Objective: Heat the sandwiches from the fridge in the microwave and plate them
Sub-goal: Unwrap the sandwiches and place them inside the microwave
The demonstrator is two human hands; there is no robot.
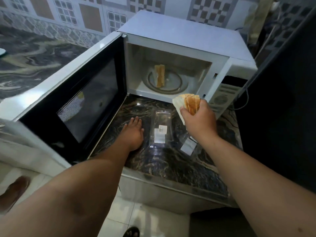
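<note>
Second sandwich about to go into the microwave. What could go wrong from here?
1. The sandwich in the right hand is held with its slices fanned apart; it may come apart on the way in.
2. The first sandwich sits left of centre on the turntable; the new one could knock it.
3. The empty wrappers lie on the counter beside the flat left hand; a forearm may sweep them off.
</note>
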